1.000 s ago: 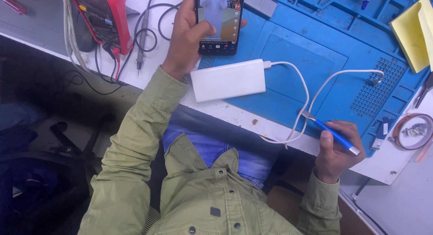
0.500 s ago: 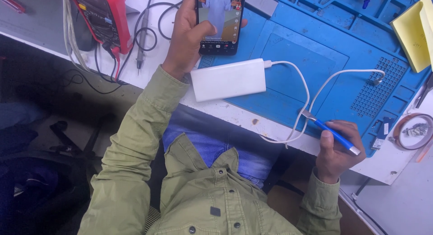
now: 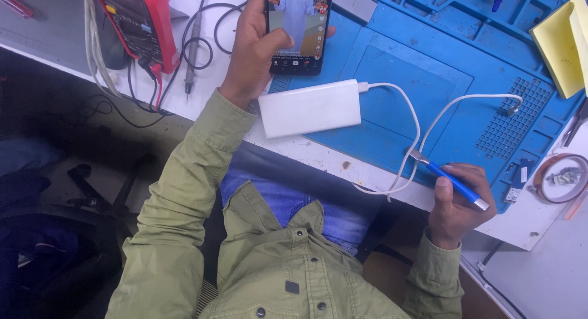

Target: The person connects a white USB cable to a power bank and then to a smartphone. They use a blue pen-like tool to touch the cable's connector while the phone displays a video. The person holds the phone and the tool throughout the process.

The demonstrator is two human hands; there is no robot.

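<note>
Hands: left (image 3: 254, 46) gripping lit black phone (image 3: 298, 28), right (image 3: 456, 202) clutching slim blue-handled tool (image 3: 452, 183).

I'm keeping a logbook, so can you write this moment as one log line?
left hand: holds smartphone | right hand: holds blue tool | white power bank: on blue mat

Lit phone screen (image 3: 298, 22) top centre; dark multimeter display (image 3: 127, 18) left

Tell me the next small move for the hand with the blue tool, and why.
Probably bring the right hand forward so the blue-handled tool points at the phone. The left hand holds that phone upright over the blue mat, while the tool's flat tip sits idle near the white cable.
</note>
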